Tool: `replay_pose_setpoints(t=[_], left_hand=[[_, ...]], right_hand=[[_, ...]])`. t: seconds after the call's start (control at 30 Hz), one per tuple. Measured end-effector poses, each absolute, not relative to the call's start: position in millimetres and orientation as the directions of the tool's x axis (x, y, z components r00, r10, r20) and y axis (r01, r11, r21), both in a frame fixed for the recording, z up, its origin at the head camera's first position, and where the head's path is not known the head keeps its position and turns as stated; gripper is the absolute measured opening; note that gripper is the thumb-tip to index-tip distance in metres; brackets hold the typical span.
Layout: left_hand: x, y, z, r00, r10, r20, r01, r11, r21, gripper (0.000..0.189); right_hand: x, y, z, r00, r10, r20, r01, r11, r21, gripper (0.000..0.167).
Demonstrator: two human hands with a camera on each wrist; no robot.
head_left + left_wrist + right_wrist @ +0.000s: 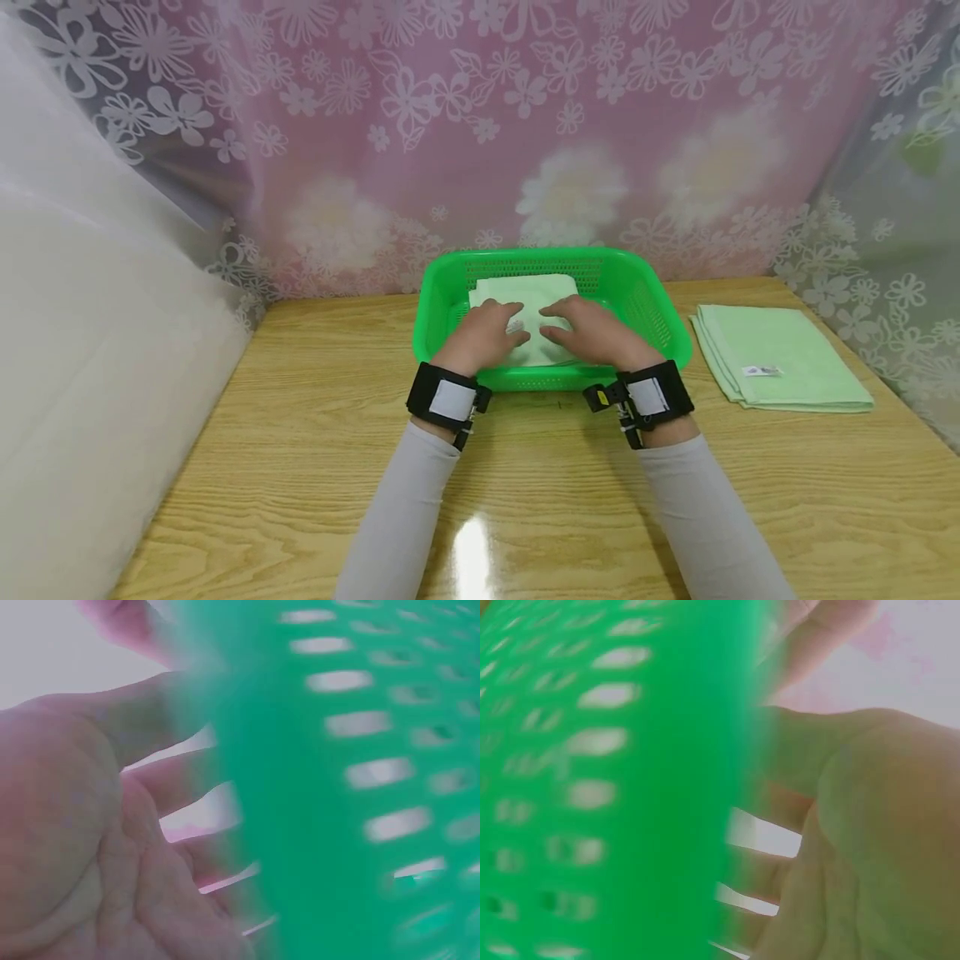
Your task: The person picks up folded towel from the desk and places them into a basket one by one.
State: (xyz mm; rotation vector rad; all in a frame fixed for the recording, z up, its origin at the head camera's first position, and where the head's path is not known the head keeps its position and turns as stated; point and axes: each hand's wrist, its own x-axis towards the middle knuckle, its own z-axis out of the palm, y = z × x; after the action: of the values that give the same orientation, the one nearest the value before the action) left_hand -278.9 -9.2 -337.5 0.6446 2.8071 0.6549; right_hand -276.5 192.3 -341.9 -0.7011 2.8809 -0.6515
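Note:
A folded pale green towel [547, 292] lies inside a green plastic basket [551, 383] with perforated walls. My left hand [487, 335] reaches over the basket's front rim, its thumb and fingers spread apart at the towel's left side. From the other side comes my right hand [596, 335], thumb and fingers likewise apart, over the towel's right part. Between the two hands a stretch of towel shows. In the left wrist view the basket wall [300, 825] hides the fingertips; the wall [675, 825] covers them in the right wrist view too.
A second folded pale green towel [795, 358] with a small white label lies on the wooden table [315, 467], right of the basket. Behind the table hangs a pink flowered curtain [465, 167]. White sheeting [97, 333] borders the left side.

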Motion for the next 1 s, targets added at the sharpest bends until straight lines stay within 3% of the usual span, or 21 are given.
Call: replay_pose_setpoints(t=[0.5,0.73,1.0], left_hand=[[-238.4,-51.3,-269.8,-0.946,0.325,0.008,0.276,0.791,0.546,0.08],[-231.3,-55.1,-267.3,-0.953,0.298,0.047,0.275,0.792,0.546,0.093],[-229.8,-51.3,-270.5,-0.956,0.29,0.037,0.264,0.804,0.533,0.091]], right_hand=[[-232.0,203.1,-278.3,-0.912,-0.397,0.1,-0.395,0.788,-0.473,0.07],[-224.7,204.1,-268.8,-0.923,-0.384,0.039,-0.356,0.807,-0.472,0.075],[-226.3,206.7,-269.6,-0.921,-0.386,0.058,-0.365,0.801,-0.475,0.07]])
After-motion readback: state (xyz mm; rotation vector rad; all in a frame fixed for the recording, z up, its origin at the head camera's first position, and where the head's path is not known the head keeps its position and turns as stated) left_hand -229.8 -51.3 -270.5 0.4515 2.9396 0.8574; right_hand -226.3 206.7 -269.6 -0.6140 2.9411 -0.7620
